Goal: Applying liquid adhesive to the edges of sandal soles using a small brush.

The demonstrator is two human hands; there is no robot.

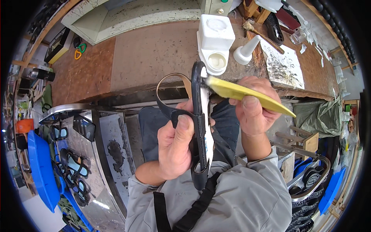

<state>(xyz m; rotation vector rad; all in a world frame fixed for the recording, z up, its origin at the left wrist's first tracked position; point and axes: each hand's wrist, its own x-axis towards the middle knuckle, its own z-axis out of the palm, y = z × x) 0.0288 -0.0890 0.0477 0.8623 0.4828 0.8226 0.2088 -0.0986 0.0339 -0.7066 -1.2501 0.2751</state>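
Obs.: black sandal (199, 120) held on edge above the lap, upper end near the front of the workbench (147, 58), its pale face toward the right. The left hand (176, 145) pinches it around the middle, thumb pressed at the base of the ankle strap (167, 107), fingers curled behind. The strap loops out to the left, tan lining showing.

The right hand (257, 110) pinches the flat yellow handle of a brush (251, 94), thumb on the near side, head aimed at the sandal's upper rim. The tip is blurred; it looks to be touching, though I cannot be sure from here.

Risks, in my judgement:
1. Smear. If the brush head carries anything wet, a skid past the rim could mark the black side or the pale face. Likely cause: too steep an angle or too much load.
2. Twist. One hand alone steadies the sandal in the air; a firm push near its far end could turn it within the grip.
3. Strap. The loose loop could swing into the brush's path if the sandal is rolled over.
4. Knock. The white dispenser (217, 29), with its round cup (217, 61), stands just beyond the sandal's upper end; a forward jerk could bump it.
5. Drip. The grey sleeves (255, 181) and lap lie directly below.
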